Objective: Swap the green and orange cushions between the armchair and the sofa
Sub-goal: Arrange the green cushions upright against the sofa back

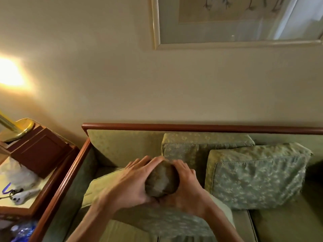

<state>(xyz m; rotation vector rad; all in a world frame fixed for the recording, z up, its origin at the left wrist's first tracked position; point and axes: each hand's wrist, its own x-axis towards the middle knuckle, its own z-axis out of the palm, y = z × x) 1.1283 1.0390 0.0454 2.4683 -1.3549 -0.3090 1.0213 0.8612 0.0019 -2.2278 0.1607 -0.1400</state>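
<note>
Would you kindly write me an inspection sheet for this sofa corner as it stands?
Surface: sofa, green patterned upholstery, wooden frame.
Job's things: green cushion held over the seat; orange cushion not seen.
Clutter: two more cushions against the backrest; side table with wooden box, white handset, plastic bag.
Grippers: left hand and right hand, both in a grip on the bunched cushion end.
Cables: dark cord by the handset.
Surroundings: lit brass lamp, framed picture, beige wall.
</note>
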